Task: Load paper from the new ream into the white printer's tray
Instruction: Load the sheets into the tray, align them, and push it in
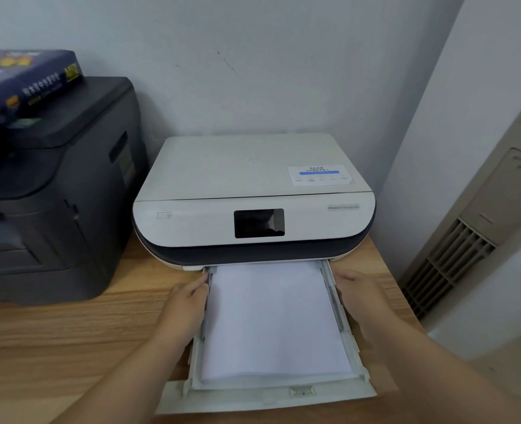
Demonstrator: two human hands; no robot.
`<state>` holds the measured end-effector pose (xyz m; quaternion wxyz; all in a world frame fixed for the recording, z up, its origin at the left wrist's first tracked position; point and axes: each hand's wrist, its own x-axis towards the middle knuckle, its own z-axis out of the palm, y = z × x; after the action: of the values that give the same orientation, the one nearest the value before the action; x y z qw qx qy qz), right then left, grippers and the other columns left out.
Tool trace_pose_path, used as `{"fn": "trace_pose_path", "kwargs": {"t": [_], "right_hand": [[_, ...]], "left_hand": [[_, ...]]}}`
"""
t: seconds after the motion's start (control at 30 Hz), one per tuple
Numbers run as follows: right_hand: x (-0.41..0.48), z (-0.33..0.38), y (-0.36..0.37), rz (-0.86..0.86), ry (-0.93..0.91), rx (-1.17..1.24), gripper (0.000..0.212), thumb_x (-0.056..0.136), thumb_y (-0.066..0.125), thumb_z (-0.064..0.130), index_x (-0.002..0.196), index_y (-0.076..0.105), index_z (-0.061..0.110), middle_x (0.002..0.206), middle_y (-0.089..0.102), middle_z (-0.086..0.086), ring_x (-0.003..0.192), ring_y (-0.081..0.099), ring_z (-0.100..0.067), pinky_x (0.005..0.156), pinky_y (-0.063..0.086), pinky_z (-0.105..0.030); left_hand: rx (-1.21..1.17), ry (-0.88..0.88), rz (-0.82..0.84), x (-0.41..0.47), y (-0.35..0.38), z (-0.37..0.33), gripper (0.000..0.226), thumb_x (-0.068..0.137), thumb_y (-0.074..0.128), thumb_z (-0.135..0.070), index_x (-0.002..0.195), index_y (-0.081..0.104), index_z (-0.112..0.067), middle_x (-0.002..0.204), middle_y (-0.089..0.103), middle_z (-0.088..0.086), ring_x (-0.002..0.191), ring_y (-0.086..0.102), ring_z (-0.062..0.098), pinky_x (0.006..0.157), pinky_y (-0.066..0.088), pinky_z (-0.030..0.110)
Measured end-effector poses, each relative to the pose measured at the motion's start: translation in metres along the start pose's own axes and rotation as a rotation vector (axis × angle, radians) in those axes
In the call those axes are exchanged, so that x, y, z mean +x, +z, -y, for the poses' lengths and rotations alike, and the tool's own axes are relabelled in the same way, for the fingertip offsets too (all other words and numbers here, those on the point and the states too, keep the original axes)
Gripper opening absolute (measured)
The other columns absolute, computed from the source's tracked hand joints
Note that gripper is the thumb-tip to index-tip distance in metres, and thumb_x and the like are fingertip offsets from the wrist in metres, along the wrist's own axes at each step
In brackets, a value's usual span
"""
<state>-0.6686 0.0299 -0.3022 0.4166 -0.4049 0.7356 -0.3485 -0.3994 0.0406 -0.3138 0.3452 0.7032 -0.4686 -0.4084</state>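
Observation:
The white printer (253,191) stands on a wooden table (69,332) with its paper tray (265,396) pulled out toward me. A stack of white paper (271,319) lies flat inside the tray. My left hand (185,304) rests against the tray's left side, fingers pointing at the left guide near the printer. My right hand (360,295) presses against the tray's right side rail. The blue-wrapped ream (23,84) lies on top of a dark printer (48,191) at the left.
A wall runs close behind both printers. A beige standing air-conditioner unit (479,228) with a vent grille stands to the right of the table. The table's right edge is near my right forearm.

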Motion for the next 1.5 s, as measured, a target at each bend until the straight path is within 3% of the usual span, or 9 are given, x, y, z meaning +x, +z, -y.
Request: {"fn": "trace_pose_path", "kwargs": {"t": [0.17, 0.33, 0.47, 0.7, 1.03, 1.13, 1.2, 1.43, 1.5], "right_hand": [[-0.011, -0.002, -0.004, -0.003, -0.158, -0.135, 0.037, 0.093, 0.047, 0.017, 0.129, 0.056, 0.019, 0.092, 0.065, -0.003, 0.073, 0.054, -0.012, 0.066, 0.041, -0.025], [-0.024, -0.008, 0.004, -0.036, -0.322, -0.451, 0.051, 0.09, 0.057, 0.024, 0.139, 0.042, 0.019, 0.13, 0.053, -0.005, 0.119, 0.047, -0.018, 0.096, 0.038, -0.026], [-0.026, -0.01, 0.004, -0.048, -0.326, -0.542, 0.049, 0.093, 0.052, 0.023, 0.14, 0.041, 0.019, 0.135, 0.05, -0.006, 0.125, 0.043, -0.02, 0.101, 0.035, -0.026], [-0.024, -0.013, 0.004, -0.135, -0.406, -0.496, 0.026, 0.091, 0.047, 0.006, 0.113, 0.062, 0.007, 0.095, 0.065, -0.007, 0.085, 0.057, -0.018, 0.069, 0.044, -0.024], [-0.032, -0.018, -0.001, -0.165, -0.361, -0.369, 0.025, 0.094, 0.046, 0.011, 0.098, 0.07, 0.006, 0.092, 0.071, -0.008, 0.087, 0.064, -0.024, 0.072, 0.05, -0.031], [-0.031, -0.021, 0.003, -0.14, -0.34, -0.338, 0.027, 0.093, 0.045, 0.01, 0.097, 0.071, 0.012, 0.089, 0.068, 0.0, 0.084, 0.059, -0.014, 0.062, 0.041, -0.019], [-0.029, -0.021, 0.003, -0.135, -0.331, -0.36, 0.028, 0.092, 0.043, 0.011, 0.096, 0.068, 0.001, 0.089, 0.071, -0.013, 0.079, 0.062, -0.019, 0.058, 0.04, -0.026], [-0.038, -0.018, -0.001, -0.132, -0.326, -0.316, 0.028, 0.093, 0.044, 0.009, 0.109, 0.062, -0.006, 0.113, 0.066, -0.018, 0.105, 0.06, -0.031, 0.086, 0.049, -0.035], [-0.037, -0.019, -0.002, -0.1, -0.305, -0.315, 0.028, 0.093, 0.043, 0.01, 0.105, 0.059, -0.01, 0.099, 0.067, -0.023, 0.087, 0.064, -0.028, 0.072, 0.05, -0.035]], "left_hand": [[0.218, 0.083, 0.009, -0.002, -0.003, 0.008, 0.045, 0.089, 0.046, -0.037, 0.133, 0.041, -0.042, 0.125, 0.053, 0.007, 0.109, 0.053, 0.025, 0.094, 0.044, 0.043], [0.315, 0.157, -0.046, -0.016, 0.004, 0.012, 0.061, 0.089, 0.051, -0.03, 0.143, 0.023, -0.039, 0.133, 0.043, 0.005, 0.123, 0.041, 0.026, 0.1, 0.038, 0.042], [0.372, 0.251, -0.08, -0.024, 0.006, 0.017, 0.055, 0.092, 0.046, -0.026, 0.143, 0.025, -0.033, 0.135, 0.046, 0.004, 0.124, 0.04, 0.023, 0.104, 0.034, 0.04], [0.384, 0.286, -0.137, -0.026, 0.006, 0.015, 0.045, 0.09, 0.044, -0.011, 0.133, 0.044, -0.026, 0.102, 0.056, 0.0, 0.095, 0.051, 0.021, 0.088, 0.048, 0.041], [0.288, 0.281, -0.179, -0.028, 0.009, 0.021, 0.041, 0.093, 0.04, -0.007, 0.133, 0.048, -0.017, 0.127, 0.054, 0.001, 0.117, 0.045, 0.019, 0.102, 0.037, 0.033], [0.223, 0.242, -0.157, -0.026, 0.01, 0.019, 0.04, 0.094, 0.04, -0.009, 0.131, 0.05, -0.018, 0.127, 0.054, 0.003, 0.119, 0.044, 0.019, 0.104, 0.036, 0.036], [0.208, 0.235, -0.14, -0.027, 0.009, 0.019, 0.039, 0.095, 0.04, -0.013, 0.132, 0.049, -0.02, 0.127, 0.053, 0.001, 0.119, 0.043, 0.017, 0.104, 0.034, 0.033], [0.179, 0.251, -0.123, -0.034, 0.004, 0.017, 0.037, 0.095, 0.04, -0.013, 0.13, 0.051, -0.017, 0.125, 0.052, -0.001, 0.119, 0.043, 0.016, 0.105, 0.033, 0.033], [0.147, 0.231, -0.1, -0.033, 0.004, 0.016, 0.035, 0.095, 0.041, -0.013, 0.128, 0.053, -0.017, 0.124, 0.052, 0.0, 0.118, 0.044, 0.016, 0.104, 0.033, 0.032]]}}
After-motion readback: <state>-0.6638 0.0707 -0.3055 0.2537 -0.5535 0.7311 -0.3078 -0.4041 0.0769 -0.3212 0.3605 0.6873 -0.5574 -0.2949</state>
